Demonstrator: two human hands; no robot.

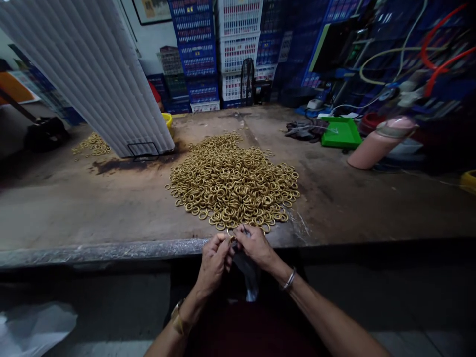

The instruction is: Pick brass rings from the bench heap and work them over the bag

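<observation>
A large pile of brass-coloured rings (234,183) lies on the worktable (111,213), close to its front edge. Just in front of the pile, my left hand (215,258) and my right hand (255,245) meet over the table edge. Between their fingertips is one brass-coloured ring (231,238), pinched from both sides. A thin dark tip shows at my right fingers, too small to name. Below the hands hangs a greyish plastic bag or sheet (252,277), partly hidden by the hands.
A tall white corrugated panel (96,74) stands at the left, with a smaller ring heap (92,144) beside it. A green tray (340,133) and a pink cylinder (381,141) are at the right. Stacked crates (199,59) rise behind. Part of a person's red sleeve (154,94) shows beyond the panel.
</observation>
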